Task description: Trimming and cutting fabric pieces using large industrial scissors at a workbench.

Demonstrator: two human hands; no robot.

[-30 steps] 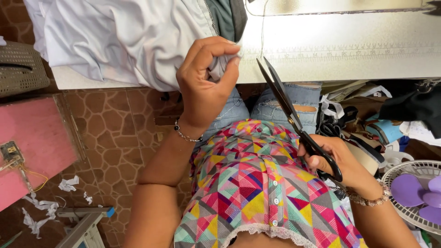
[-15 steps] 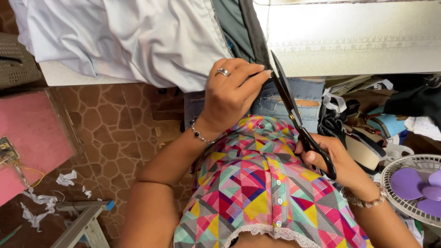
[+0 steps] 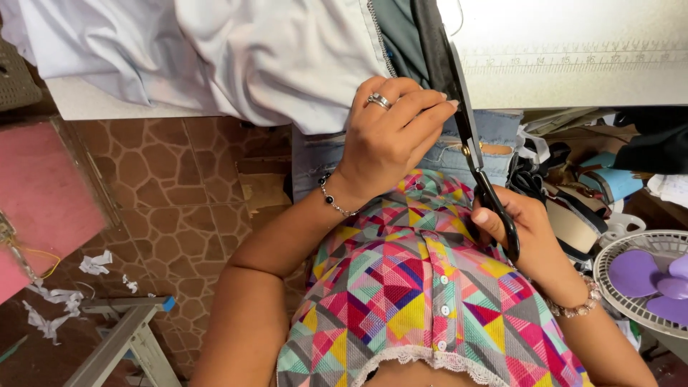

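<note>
Two hands are working at the edge of a pale, smooth desk point(image 3: 573, 79), which is carrying a printed measuring strip along its front. Largest on it, a white cloth point(image 3: 236, 57) is lying in soft, rumpled folds and spilling over the edge; beside it, a grey-green cloth point(image 3: 405, 36) with a zipper seam is hanging in a narrow band. Below, the floor point(image 3: 179, 186) is showing brown, stone-patterned tiles strewn with torn white scraps point(image 3: 54, 301), and a flat pink board point(image 3: 43, 193) is leaning at the far side. A round fan point(image 3: 648, 279) with a white wire grille and purple blades is sitting near the right wrist.

The left hand point(image 3: 387, 140), wearing a ring and a beaded bracelet, is curling its fingers point(image 3: 423, 107) shut, pinching the cloth edge just where the white and grey pieces meet. The right hand point(image 3: 527, 229) is gripping the black looped handles of long scissors point(image 3: 469, 129), fingers closed through them. The slim steel blades are pointing up across the desk edge, lying against the grey cloth and touching the left fingertips; whether they are parted, I cannot tell.
</note>
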